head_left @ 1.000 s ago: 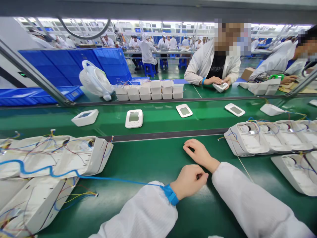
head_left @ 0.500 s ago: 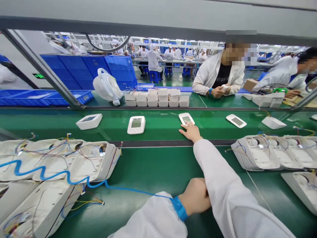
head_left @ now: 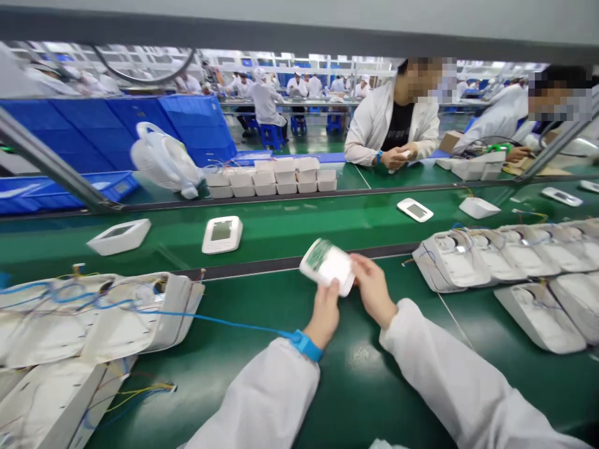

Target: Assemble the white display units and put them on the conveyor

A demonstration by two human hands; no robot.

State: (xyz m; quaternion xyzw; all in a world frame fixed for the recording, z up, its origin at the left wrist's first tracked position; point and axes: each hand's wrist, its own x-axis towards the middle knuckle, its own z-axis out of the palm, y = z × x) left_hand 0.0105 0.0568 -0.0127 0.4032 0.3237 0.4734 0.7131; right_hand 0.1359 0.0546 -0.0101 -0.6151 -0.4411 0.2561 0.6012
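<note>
while l. hand [head_left: 324, 315] pinches its lower edge and r. hand [head_left: 374, 288] its r. edge, white panel [head_left: 334, 268] is held tilted above the tabletop [head_left: 219, 368], nr dark rail [head_left: 262, 267]. prob. light, stiff, smooth; exposed green board [head_left: 318, 252] likely fragile: hold by rim only. open room below; wired housings [head_left: 176, 305] flank l. & r., blue cord [head_left: 238, 325] trails l.
</note>
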